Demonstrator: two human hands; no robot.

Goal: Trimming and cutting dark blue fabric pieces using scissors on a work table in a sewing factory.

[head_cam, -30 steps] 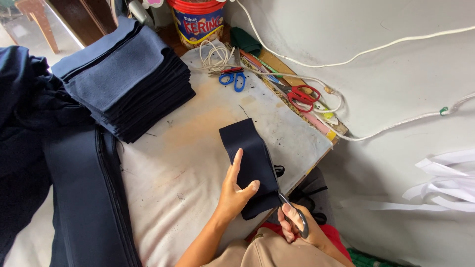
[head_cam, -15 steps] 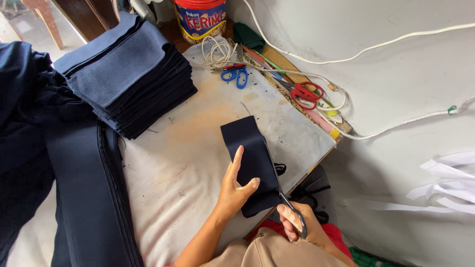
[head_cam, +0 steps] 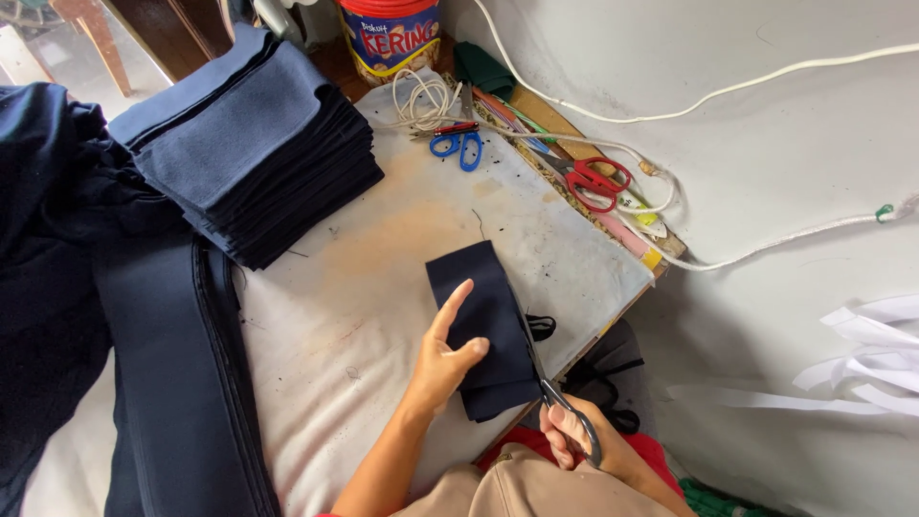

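Navy fabric piece (head_cam: pixel 486 325) flat near table's (head_cam: pixel 402 239) right front edge, pinned under left hand (head_cam: pixel 442 359), fingers spread. Right hand (head_cam: pixel 574 436) closed round grey scissors (head_cam: pixel 548 388), blades along cloth's right edge. Risk, imo: thumb sits close to blades, could get nicked; cloth overhangs edge, could slip & skew cut. Fabric stack (head_cam: pixel 249 153) at back left corner, red scissors (head_cam: pixel 593 180) & blue scissors (head_cam: pixel 461 146) along back edge.

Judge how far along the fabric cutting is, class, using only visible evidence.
Done: a tall stack of cut navy pieces sits at the table's far left. In hand: left hand flattens one dark piece; right hand runs grey scissors along its edge. Left: that cut looks unfinished.
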